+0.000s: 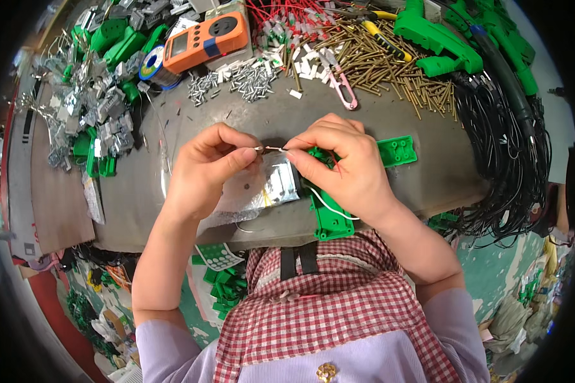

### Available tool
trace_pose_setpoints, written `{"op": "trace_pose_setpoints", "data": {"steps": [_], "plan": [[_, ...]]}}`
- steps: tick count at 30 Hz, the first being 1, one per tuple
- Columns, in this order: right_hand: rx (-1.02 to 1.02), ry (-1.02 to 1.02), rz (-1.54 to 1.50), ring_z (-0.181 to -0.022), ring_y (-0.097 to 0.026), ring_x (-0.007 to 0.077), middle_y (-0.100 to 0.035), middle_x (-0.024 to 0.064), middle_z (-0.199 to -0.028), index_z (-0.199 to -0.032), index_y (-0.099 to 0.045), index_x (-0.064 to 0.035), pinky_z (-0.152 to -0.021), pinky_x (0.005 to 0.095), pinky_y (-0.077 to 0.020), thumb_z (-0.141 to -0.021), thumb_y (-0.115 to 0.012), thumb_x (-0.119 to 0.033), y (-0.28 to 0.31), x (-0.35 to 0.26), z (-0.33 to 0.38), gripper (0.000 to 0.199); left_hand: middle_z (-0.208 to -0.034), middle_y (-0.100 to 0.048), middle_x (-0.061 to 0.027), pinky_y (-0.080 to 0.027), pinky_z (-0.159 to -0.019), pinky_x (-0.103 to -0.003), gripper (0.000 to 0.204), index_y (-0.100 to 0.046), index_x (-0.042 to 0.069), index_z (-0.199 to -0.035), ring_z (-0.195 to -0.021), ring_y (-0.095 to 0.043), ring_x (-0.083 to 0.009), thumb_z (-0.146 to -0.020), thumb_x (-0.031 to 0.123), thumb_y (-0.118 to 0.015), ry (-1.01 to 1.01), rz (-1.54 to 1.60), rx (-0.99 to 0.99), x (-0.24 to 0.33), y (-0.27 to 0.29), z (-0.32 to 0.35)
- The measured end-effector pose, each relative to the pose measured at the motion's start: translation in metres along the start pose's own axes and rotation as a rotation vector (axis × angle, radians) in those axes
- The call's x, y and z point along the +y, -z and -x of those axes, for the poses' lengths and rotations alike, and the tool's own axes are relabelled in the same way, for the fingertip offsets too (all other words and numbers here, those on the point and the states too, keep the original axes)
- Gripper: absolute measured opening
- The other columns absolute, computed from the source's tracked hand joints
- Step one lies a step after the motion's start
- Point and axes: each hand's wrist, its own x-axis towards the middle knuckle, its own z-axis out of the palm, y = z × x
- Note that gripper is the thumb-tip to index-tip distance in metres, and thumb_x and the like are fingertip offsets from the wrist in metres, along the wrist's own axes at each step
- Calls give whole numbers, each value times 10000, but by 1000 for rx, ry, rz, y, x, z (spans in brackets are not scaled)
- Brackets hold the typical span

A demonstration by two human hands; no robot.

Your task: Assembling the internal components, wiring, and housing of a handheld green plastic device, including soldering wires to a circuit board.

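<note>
Head view: left hand (206, 163) and right hand (346, 156), level, nearly meeting, pinch a thin wire (274, 149).

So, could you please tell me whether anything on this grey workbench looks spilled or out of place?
Possibly: the long brass-coloured metal screws sprawl loosely toward the black cables, as if spilled, and one small white rectangular piece lies apart from the others. I see no clear damage.

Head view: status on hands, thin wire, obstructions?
Left hand, right hand: both grips closed on thin wire. Wire held up between them. Green plastic housing near right hand, white wire across it. No obstruction seen between hands.
</note>
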Motion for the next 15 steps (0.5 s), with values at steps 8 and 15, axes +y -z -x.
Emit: {"op": "trace_pose_setpoints", "data": {"steps": [8,15], "plan": [[-16,-2,32,-793,-577,169,-661,1,-761,-808,-684,-88,-810,339,-347,-794,-684,-191,-4,-1,1,104,-849,-636,-36,-486,-755,-253,121,-602,21,-924,-806,-595,-108,-838,41,-684,21,57,-27,-1,-2,0],[-28,-12,31,-785,-578,166,-648,2,-728,-805,-689,-91,-797,338,-342,-791,-694,-219,-4,1,1,129,-881,-650,-54,-514,-749,-267,135,-616,23,-885,-836,-629,-135,-788,-46,-679,-244,-308,28,1,-25,6]]}}
